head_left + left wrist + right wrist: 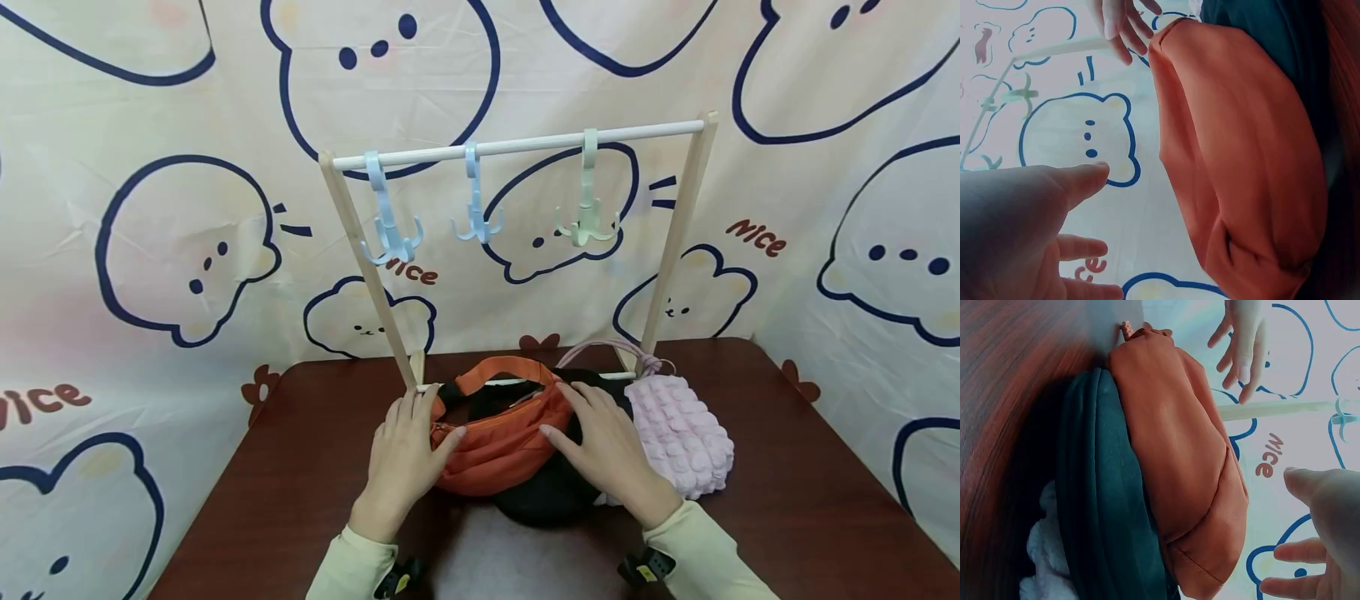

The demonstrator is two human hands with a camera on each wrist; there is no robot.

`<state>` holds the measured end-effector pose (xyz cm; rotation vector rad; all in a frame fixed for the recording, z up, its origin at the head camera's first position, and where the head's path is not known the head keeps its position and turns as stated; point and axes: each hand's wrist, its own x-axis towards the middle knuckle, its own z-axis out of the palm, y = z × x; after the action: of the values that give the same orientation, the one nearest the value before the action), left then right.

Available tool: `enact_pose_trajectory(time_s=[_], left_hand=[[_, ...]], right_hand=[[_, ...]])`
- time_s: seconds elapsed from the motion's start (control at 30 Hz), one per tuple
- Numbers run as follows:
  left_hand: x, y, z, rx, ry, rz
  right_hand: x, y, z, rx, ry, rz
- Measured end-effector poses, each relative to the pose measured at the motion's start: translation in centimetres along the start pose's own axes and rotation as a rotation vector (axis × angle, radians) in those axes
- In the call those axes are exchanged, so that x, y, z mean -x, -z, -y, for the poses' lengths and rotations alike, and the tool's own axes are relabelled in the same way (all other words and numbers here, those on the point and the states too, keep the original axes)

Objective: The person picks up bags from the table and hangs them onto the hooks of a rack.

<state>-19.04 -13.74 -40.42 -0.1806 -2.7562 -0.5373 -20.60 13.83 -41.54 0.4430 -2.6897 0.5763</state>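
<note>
An orange bag (498, 446) with its strap looped up at the back lies on top of a black bag (547, 496). The left hand (405, 454) is at the orange bag's left end and the right hand (611, 437) at its right end, fingers extended. Both wrist views show spread, fairly straight fingers beside the orange bag (1241, 137), with a gap between fingers and fabric; neither hand grips it. A pink puffy bag (678, 433) with a corded handle lies right of the right hand, partly behind the forearm. The black bag looks dark green in the right wrist view (1110, 487).
Behind the bags stands a wooden rack with a white rail (532, 145). Two blue hooks (392, 225) (476, 204) and one green hook (588, 200) hang from it. A printed cloth surrounds the brown table (285, 475) at the back and sides.
</note>
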Motion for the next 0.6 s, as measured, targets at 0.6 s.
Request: enact_pose_trajectory(time_s=[0.6], left_hand=[[-0.5, 0.8, 1.6, -0.008, 0.032, 0.039]], right_hand=[[-1.2, 0.9, 0.3, 0.017, 0.040, 0.049]])
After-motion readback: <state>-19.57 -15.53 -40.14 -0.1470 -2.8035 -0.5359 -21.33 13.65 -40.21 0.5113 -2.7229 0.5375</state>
